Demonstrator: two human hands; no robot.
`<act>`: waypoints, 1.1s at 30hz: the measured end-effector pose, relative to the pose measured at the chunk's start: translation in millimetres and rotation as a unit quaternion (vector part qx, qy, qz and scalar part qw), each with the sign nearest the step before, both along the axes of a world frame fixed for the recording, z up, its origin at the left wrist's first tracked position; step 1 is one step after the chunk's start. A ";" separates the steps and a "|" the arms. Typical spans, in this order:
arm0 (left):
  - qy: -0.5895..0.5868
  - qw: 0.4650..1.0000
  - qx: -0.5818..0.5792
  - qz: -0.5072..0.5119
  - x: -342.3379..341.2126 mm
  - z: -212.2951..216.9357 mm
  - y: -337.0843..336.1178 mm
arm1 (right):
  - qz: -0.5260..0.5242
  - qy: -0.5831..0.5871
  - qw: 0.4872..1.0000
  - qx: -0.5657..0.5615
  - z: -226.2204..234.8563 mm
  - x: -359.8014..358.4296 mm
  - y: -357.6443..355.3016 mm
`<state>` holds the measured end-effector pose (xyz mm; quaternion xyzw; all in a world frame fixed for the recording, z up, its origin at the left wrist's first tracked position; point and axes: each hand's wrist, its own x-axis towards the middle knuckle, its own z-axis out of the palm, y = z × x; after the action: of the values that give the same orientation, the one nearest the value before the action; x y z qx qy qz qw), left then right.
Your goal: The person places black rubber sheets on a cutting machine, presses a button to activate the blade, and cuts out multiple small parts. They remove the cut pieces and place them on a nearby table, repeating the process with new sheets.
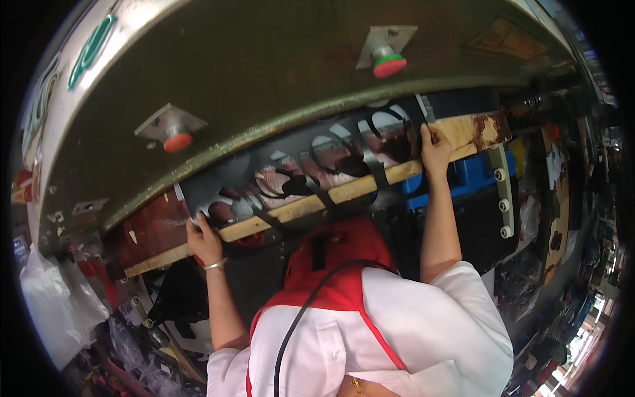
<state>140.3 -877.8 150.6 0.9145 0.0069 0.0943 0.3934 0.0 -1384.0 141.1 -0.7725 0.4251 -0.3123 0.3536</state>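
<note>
Sheet black, long axis left-right | left hand, right hand gripping its ends

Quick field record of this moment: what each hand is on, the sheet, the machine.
left hand: grips the left end of the black sheet, a bangle on the wrist
right hand: pinches the right end of the same sheet
black sheet: long, thin, with shaped holes cut out, lying on the wooden board
machine head: dark green, hangs over the sheet
buttons: two red ones, left and right
</note>
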 end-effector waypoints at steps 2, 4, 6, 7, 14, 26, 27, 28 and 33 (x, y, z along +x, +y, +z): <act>0.026 0.999 -0.031 0.010 -5.1 -0.7 -0.2 | 0.018 -0.020 1.000 0.006 -6.1 -13.0 -2.4; 0.024 0.996 -0.090 -0.001 -20.1 -1.7 1.2 | 0.042 -0.046 0.998 0.016 -2.1 -30.8 5.4; 0.003 0.993 -0.115 -0.009 -41.3 -2.3 5.4 | -0.009 -0.012 1.000 -0.021 8.7 -63.2 28.7; -0.022 0.990 -0.141 -0.023 -59.6 -0.7 11.4 | 0.002 -0.031 0.997 -0.067 13.8 -79.7 42.1; 0.055 0.988 -0.116 -0.089 -131.4 4.1 61.1 | 0.043 0.067 0.978 -0.195 57.7 -122.2 86.5; -0.024 0.996 -0.082 -0.041 -151.0 62.7 -12.1 | 0.163 0.001 0.979 0.123 76.2 -143.8 96.2; 0.004 0.986 -0.126 -0.108 -154.9 70.2 -40.0 | 0.159 -0.098 0.930 0.317 81.1 -156.1 84.3; 0.044 0.976 -0.123 -0.172 -159.2 75.8 -71.0 | 0.123 -0.184 0.880 0.420 83.2 -160.0 66.6; -0.078 0.806 -0.024 -0.586 -201.9 72.9 -235.2 | -0.013 -0.113 0.978 0.174 73.8 -216.3 19.2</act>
<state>-61.6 -1113.0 223.5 0.7246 -0.5585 -0.0838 0.3950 -216.3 -1364.8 214.9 -0.6538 0.4401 -0.3231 0.5239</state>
